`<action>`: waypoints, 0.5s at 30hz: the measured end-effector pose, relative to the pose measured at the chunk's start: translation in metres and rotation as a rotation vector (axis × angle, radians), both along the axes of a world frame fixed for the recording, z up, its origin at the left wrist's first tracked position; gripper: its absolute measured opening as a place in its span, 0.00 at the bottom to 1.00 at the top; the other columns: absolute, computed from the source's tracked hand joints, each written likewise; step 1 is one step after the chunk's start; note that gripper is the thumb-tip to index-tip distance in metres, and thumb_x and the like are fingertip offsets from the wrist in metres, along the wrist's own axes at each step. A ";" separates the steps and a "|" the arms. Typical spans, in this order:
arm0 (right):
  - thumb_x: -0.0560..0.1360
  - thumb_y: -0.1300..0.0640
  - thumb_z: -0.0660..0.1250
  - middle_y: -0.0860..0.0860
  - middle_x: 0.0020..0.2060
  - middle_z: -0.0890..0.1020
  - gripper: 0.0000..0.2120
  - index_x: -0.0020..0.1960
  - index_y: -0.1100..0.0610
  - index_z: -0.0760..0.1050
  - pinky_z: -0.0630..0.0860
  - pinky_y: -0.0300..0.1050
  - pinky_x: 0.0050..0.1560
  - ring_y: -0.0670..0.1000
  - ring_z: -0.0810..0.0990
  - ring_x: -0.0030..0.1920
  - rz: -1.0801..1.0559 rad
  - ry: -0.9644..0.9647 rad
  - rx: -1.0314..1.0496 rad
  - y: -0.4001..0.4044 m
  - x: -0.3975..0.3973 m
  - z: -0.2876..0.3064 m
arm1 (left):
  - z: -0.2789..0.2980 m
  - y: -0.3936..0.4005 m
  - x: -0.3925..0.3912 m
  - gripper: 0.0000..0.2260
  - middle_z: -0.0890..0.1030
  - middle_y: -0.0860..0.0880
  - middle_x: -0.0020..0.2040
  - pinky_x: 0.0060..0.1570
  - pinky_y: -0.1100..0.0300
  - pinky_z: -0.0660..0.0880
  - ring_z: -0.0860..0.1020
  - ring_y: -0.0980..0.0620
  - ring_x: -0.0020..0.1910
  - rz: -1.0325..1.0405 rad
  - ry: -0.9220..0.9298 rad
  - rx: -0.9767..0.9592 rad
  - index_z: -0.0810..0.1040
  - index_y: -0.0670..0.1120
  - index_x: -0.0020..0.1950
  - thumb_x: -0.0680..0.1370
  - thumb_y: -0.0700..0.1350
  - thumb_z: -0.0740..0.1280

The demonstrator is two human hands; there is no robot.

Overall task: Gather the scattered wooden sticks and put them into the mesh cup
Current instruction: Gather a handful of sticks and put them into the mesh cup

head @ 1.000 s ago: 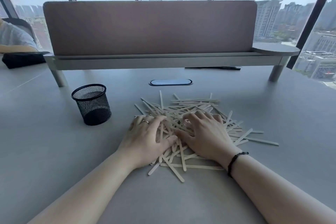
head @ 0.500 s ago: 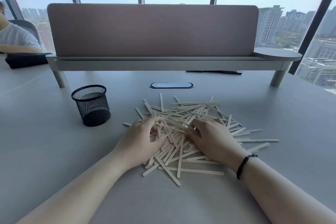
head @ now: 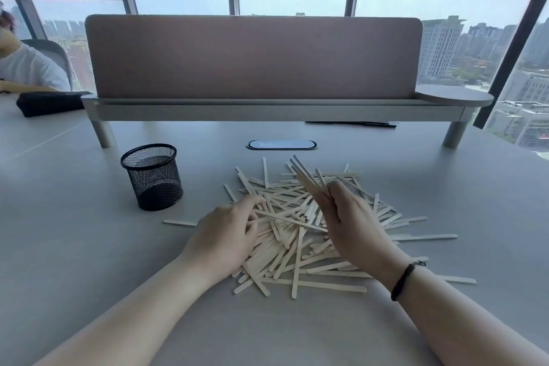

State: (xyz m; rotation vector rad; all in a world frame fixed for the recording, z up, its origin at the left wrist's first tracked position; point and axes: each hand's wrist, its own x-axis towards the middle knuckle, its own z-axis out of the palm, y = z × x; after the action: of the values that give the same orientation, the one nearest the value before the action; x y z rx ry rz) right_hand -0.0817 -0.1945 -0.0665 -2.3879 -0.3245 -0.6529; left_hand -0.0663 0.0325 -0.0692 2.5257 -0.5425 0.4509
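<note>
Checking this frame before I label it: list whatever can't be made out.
- Head view: sticks of the pale wooden stick pile lying under the left hand and right hand are covered.
- Exact count of the few sticks raised in the right hand: overlapping, too thin.
- Black mesh cup: its dark interior is unclear.
- Seated person: cut off by the left edge.

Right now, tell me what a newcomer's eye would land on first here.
First, the sprawling pile of pale wooden sticks at the middle of the grey table. Next, the right hand raised over it, gripping a few sticks that fan up and away, while the left hand rests on the pile's left edge. The black mesh cup stands upright left of the pile, apparently empty.
</note>
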 end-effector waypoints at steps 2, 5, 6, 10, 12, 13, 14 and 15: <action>0.83 0.51 0.56 0.52 0.29 0.70 0.15 0.40 0.56 0.61 0.66 0.57 0.32 0.58 0.67 0.31 0.002 -0.024 0.068 0.001 -0.002 0.004 | -0.002 0.000 0.000 0.19 0.84 0.55 0.48 0.47 0.52 0.79 0.82 0.51 0.47 -0.004 -0.022 0.035 0.76 0.53 0.68 0.78 0.40 0.65; 0.83 0.51 0.56 0.51 0.28 0.69 0.15 0.40 0.57 0.61 0.65 0.57 0.33 0.56 0.65 0.31 0.015 -0.023 0.124 0.003 -0.004 0.008 | -0.004 0.001 0.002 0.23 0.83 0.49 0.55 0.49 0.51 0.78 0.82 0.46 0.52 0.009 -0.020 0.090 0.76 0.51 0.70 0.77 0.35 0.61; 0.83 0.49 0.55 0.51 0.29 0.69 0.16 0.41 0.57 0.61 0.65 0.57 0.33 0.56 0.66 0.31 0.021 -0.014 0.127 0.003 -0.004 0.008 | -0.004 0.001 0.002 0.24 0.81 0.49 0.59 0.51 0.52 0.78 0.80 0.45 0.55 0.012 -0.004 0.121 0.75 0.50 0.70 0.76 0.33 0.60; 0.80 0.42 0.55 0.50 0.30 0.70 0.19 0.40 0.56 0.62 0.67 0.51 0.34 0.53 0.67 0.32 0.051 0.019 0.081 0.003 -0.006 0.009 | -0.005 0.003 0.004 0.23 0.72 0.49 0.59 0.54 0.51 0.75 0.75 0.46 0.57 0.004 0.108 0.240 0.75 0.45 0.66 0.75 0.32 0.54; 0.78 0.40 0.57 0.52 0.29 0.71 0.21 0.38 0.56 0.62 0.66 0.48 0.33 0.53 0.67 0.31 0.063 0.028 0.045 0.004 -0.007 0.009 | -0.005 0.005 0.005 0.19 0.71 0.49 0.58 0.53 0.48 0.75 0.75 0.45 0.54 0.007 0.130 0.262 0.75 0.43 0.63 0.76 0.33 0.53; 0.78 0.40 0.58 0.54 0.28 0.72 0.21 0.37 0.56 0.62 0.65 0.48 0.33 0.54 0.67 0.31 0.067 0.029 0.029 0.004 -0.008 0.009 | -0.004 0.005 0.006 0.18 0.72 0.48 0.57 0.52 0.47 0.76 0.76 0.43 0.53 0.018 0.121 0.262 0.74 0.43 0.62 0.77 0.34 0.53; 0.79 0.42 0.58 0.55 0.28 0.72 0.21 0.37 0.56 0.61 0.66 0.48 0.33 0.55 0.68 0.31 0.070 0.029 0.020 0.004 -0.008 0.009 | -0.003 0.006 0.006 0.16 0.73 0.48 0.57 0.50 0.47 0.76 0.78 0.42 0.51 0.031 0.097 0.248 0.75 0.43 0.61 0.77 0.35 0.53; 0.79 0.43 0.59 0.56 0.27 0.72 0.21 0.37 0.56 0.61 0.66 0.48 0.33 0.55 0.68 0.30 0.072 0.026 0.021 0.004 -0.008 0.008 | -0.002 0.006 0.007 0.15 0.75 0.47 0.55 0.47 0.47 0.76 0.78 0.40 0.49 0.040 0.053 0.220 0.75 0.43 0.59 0.78 0.36 0.53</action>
State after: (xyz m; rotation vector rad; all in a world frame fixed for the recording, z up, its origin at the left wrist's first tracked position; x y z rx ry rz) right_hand -0.0900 -0.1901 -0.0584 -2.3509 -0.3889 -0.5885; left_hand -0.0597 0.0389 -0.0709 2.7545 -0.5493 0.3538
